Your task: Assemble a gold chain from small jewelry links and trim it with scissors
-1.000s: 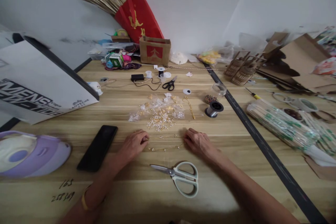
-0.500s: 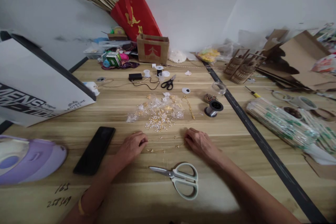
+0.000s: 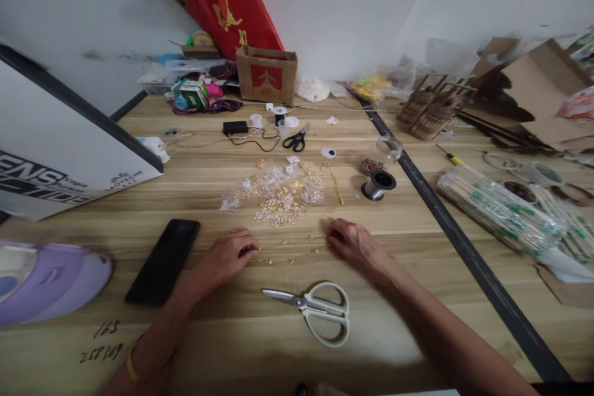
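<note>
My left hand [image 3: 226, 256] rests on the wooden table [image 3: 260, 346] with its fingers curled, pinching one end of a thin gold chain [image 3: 283, 258]. My right hand [image 3: 353, 242] lies a short way to the right, fingers pinched on the chain's other end. The chain lies stretched between the two hands. Just beyond them sits a pile of small gold and clear beads and findings [image 3: 278, 193] on clear plastic. White-handled scissors [image 3: 315, 310] lie on the table right in front of my hands.
A black phone [image 3: 163, 260] lies left of my left hand, a purple and white object [image 3: 46, 281] further left. A wire spool [image 3: 378, 184], black scissors [image 3: 296, 138], a white box [image 3: 55, 142], bagged sticks [image 3: 496, 210], paper bags and cardboard clutter ring the table.
The view has drifted slightly, so everything sits a little higher and to the left. Both hands stay on the chain, almost unmoved.
</note>
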A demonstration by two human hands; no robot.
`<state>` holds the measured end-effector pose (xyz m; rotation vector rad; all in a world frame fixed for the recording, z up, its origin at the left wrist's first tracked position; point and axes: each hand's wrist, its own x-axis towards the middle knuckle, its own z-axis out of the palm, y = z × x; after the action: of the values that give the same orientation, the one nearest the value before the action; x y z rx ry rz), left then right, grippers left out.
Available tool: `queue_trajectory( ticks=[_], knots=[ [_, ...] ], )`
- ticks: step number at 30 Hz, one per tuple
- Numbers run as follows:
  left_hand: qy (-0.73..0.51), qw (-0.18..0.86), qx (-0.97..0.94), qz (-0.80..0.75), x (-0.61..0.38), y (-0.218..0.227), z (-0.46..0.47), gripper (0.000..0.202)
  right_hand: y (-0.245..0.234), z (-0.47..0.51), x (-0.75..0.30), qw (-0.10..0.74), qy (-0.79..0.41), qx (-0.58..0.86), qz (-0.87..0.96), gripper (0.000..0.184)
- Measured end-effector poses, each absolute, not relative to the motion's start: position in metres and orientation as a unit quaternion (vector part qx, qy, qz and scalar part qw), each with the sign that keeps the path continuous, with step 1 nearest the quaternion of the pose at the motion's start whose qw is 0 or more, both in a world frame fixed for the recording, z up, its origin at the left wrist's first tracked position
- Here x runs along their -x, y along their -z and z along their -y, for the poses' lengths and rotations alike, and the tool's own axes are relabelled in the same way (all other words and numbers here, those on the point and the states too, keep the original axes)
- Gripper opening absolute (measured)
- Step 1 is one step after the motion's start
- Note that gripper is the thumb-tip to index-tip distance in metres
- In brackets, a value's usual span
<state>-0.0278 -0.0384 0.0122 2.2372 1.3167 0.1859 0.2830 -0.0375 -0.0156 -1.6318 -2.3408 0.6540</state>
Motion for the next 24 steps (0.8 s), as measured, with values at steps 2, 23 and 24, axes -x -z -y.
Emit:
queue_trajectory(
  ticks=[2,23,24],
  knots=[
    [-0.071,0.264,-0.831,-0.485,0.029,-0.013,0.039,0.015,0.015,0.037,-0.284,0.118,-0.232,0.552,0.792,0.009],
    [-0.061,0.26,-0.842,-0.469,0.026,-0.005,0.038,0.008,0.02,0.033,-0.288,0.155,-0.265,0.541,0.783,0.004],
    [-0.062,0.262,-0.841,-0.469,0.026,-0.005,0.038,0.008,0.02,0.033,-0.288,0.157,-0.268,0.541,0.782,0.004]
  ],
)
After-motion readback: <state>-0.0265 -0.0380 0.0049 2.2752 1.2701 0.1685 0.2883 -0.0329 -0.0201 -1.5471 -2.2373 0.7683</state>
